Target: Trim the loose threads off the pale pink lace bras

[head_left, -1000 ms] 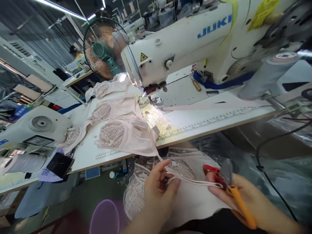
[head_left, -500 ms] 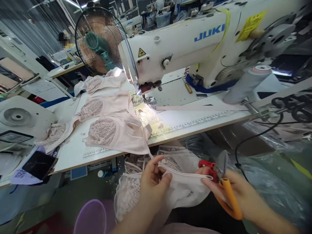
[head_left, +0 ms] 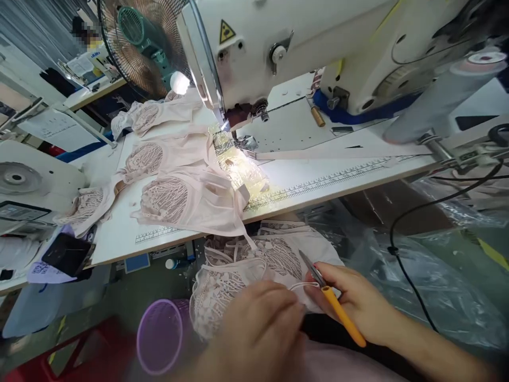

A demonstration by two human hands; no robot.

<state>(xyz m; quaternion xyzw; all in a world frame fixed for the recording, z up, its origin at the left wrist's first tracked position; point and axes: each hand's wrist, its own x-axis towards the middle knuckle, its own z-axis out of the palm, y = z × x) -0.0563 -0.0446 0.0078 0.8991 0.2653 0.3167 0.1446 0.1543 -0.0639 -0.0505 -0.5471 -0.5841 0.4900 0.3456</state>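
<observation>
Since the earlier frame the left hand (head_left: 264, 329) has drawn back from the fabric edge and nearer the body, and the steel scissors with an orange handle (head_left: 344, 317) have swung so their tip points up and left over the lace. The left hand is blurred with its fingers curled, so I cannot tell what it grips; the right hand (head_left: 361, 300) is closed around the scissors, a thin pale cord loop (head_left: 304, 285) at its fingertips. The pale pink lace garment (head_left: 278, 255) lies below the front edge of the white tabletop (head_left: 310, 174), beneath the hands. Printed ruler marks run along that edge, and more pale pink lace bras (head_left: 167, 200) spread across the left part, one strap hanging over. A white sewing machine (head_left: 246, 61) stands over a shiny yellow patch (head_left: 252, 183), with a wooden-handled tool (head_left: 317, 116) behind and a grey cone of thread (head_left: 433, 103) to the right. Beyond is a round wire fan with a green motor (head_left: 131, 25); on the floor stand a purple mesh basket (head_left: 183, 318) and, at right, crumpled clear plastic sheeting (head_left: 437, 278).
</observation>
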